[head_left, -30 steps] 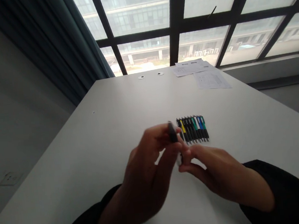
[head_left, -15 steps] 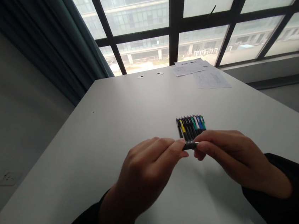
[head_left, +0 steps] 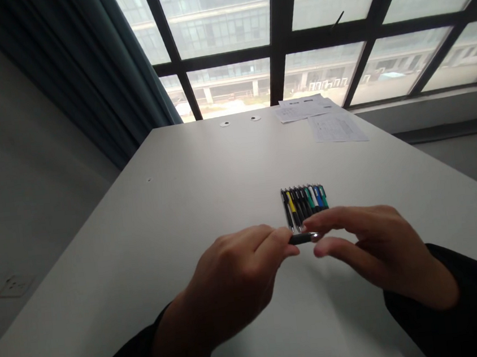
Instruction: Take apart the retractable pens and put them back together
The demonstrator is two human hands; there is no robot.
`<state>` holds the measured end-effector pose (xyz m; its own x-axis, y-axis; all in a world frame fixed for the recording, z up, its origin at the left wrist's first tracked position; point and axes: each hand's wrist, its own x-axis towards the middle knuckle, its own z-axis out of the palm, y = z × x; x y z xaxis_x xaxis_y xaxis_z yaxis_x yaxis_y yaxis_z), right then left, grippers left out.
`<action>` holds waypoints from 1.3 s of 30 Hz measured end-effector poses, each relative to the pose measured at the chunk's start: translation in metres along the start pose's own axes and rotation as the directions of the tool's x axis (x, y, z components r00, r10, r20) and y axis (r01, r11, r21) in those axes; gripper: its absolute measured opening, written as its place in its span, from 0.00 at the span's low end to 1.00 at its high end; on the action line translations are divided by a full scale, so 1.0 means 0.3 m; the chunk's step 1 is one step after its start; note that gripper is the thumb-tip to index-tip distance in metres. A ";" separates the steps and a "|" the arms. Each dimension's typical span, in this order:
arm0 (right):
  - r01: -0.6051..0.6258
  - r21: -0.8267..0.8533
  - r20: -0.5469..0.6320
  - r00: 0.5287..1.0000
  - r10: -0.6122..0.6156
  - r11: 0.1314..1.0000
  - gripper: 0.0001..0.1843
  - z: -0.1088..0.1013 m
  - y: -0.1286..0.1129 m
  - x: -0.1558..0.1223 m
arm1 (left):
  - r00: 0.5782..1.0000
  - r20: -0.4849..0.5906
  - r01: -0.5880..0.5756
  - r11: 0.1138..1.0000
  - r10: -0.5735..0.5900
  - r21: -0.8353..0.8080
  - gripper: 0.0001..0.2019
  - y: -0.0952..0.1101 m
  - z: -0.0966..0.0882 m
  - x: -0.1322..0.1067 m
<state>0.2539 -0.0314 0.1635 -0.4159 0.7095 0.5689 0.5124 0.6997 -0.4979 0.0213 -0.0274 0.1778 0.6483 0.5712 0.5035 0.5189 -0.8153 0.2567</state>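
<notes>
My left hand [head_left: 235, 272] is closed in a pinch on one end of a short dark pen [head_left: 302, 238], held level above the white table [head_left: 190, 206]. My right hand [head_left: 378, 249] sits at the pen's other end with its fingers loosely curled, fingertips touching the tip. Just beyond both hands lies a neat row of several pens [head_left: 305, 203] with black, yellow, green, white and blue barrels, side by side on the table. Dark sleeves cover both my forearms.
Loose printed sheets of paper [head_left: 326, 118] lie at the far right of the table by the window. Two small round cable grommets [head_left: 239, 121] sit near the far edge. A dark curtain [head_left: 95, 74] hangs at the left, and a wall socket [head_left: 13, 284] is low on the wall.
The pen went from upright in my left hand to level between both hands. My right hand's fingers have since loosened and spread at the pen's tip.
</notes>
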 end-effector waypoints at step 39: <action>-0.181 0.188 0.012 0.983 0.182 0.965 0.06 0.006 -0.015 0.001 | 0.982 0.137 0.148 0.976 -0.126 -0.158 0.13 -0.015 0.014 -0.005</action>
<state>0.2500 -0.0342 0.1648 -0.3244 0.8262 0.4606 0.4288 0.5625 -0.7069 0.0203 -0.0241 0.1723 0.6480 0.6771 0.3488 0.5142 -0.7267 0.4556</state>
